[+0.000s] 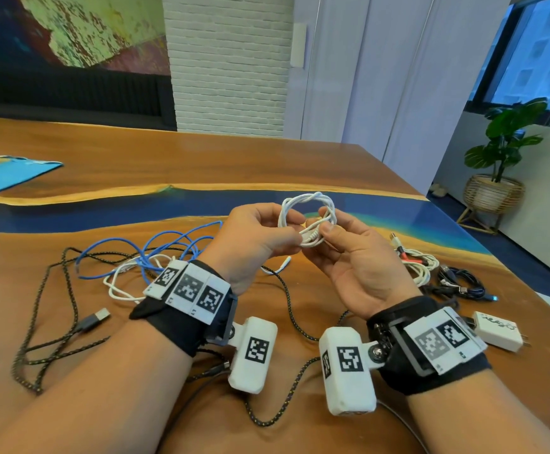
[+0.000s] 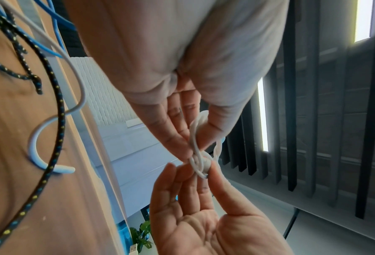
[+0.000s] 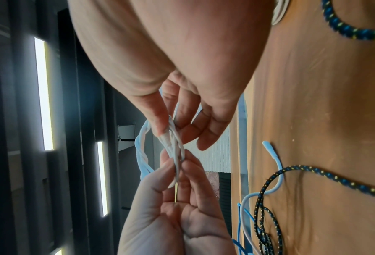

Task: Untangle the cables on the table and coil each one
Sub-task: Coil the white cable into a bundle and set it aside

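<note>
A small white cable coil (image 1: 309,204) is held up above the wooden table (image 1: 201,158) between both hands. My left hand (image 1: 295,229) pinches the coil's left side, and in the left wrist view the coil (image 2: 200,162) sits between thumb and fingers of that hand (image 2: 196,148). My right hand (image 1: 327,221) pinches the loose plug end against the coil's lower right; the right wrist view shows the right hand (image 3: 169,132) on the coil (image 3: 175,150). A blue cable (image 1: 169,240), a black braided cable (image 1: 67,322) and another white cable (image 1: 120,286) lie tangled on the table at left.
To the right lie a coiled white-and-red cable (image 1: 414,263), a coiled black cable (image 1: 460,283) and a white charger (image 1: 496,332). A blue mat (image 1: 5,178) sits at the far left. The table's right edge runs close by, with a potted plant (image 1: 502,152) beyond.
</note>
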